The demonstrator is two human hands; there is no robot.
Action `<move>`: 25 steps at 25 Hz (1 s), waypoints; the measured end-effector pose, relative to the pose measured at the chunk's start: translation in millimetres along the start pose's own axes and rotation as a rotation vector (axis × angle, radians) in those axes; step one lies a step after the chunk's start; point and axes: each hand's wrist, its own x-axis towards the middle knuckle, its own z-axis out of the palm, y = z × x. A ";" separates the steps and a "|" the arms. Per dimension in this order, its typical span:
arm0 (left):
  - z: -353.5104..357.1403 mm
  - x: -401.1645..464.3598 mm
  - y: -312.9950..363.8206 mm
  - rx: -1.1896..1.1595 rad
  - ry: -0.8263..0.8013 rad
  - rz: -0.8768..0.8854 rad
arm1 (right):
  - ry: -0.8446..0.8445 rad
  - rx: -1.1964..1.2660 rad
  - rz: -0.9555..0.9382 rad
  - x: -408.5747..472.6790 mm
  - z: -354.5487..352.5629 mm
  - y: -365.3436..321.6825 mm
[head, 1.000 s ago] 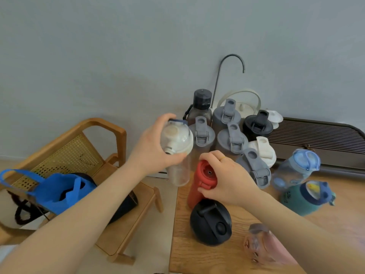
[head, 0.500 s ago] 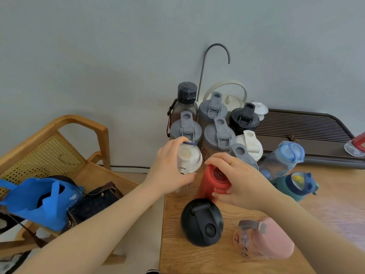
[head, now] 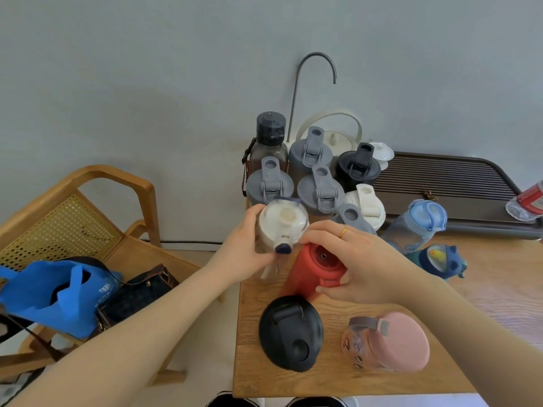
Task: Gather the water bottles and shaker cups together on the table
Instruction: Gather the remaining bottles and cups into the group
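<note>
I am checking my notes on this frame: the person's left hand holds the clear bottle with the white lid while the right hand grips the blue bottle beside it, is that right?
Not quite. In the head view the right hand grips the red bottle, not a blue one. The left hand does hold the clear bottle with the white lid beside it.

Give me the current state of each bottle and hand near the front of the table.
Left hand: gripping the clear bottle with white lid.
Clear bottle with white lid: upright, lid closed.
Right hand: gripping the red plastic bottle at its cap.
Red plastic bottle: standing, leaning slightly.
Black-lidded shaker cup: upright, flip cap shut, untouched.
Pink-lidded clear bottle: standing apart, lid on.
Light blue translucent bottle: lid closed.
</note>
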 end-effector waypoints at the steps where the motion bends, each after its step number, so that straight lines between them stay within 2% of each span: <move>1: 6.6 5.0 -1.7 0.009 0.003 -0.001 | 0.006 -0.005 -0.013 -1.4 -0.8 -1.5; 5: 29.0 16.7 -15.3 0.097 -0.049 -0.066 | 0.002 0.023 -0.011 -3.5 4.8 -1.8; 9: 37.2 22.9 -24.1 0.174 0.013 -0.078 | 0.015 0.009 -0.020 -1.3 15.1 3.0; 12: 38.6 26.5 -27.9 0.166 -0.013 -0.079 | 0.070 -0.055 -0.059 -3.7 13.6 4.2; 16: 48.1 29.1 -40.5 -0.024 -0.065 -0.077 | 0.067 -0.080 -0.060 -8.0 12.4 8.3; 19: 55.4 35.7 -47.0 -0.018 -0.091 -0.082 | 0.066 -0.044 -0.039 -6.4 13.2 13.3; 22: 45.6 30.8 -38.9 0.076 -0.152 -0.092 | 0.098 -0.114 -0.077 -5.5 17.3 10.5; 25: 15.6 8.1 -23.1 0.143 0.063 -0.059 | 0.156 -0.284 -0.154 -1.3 20.4 9.2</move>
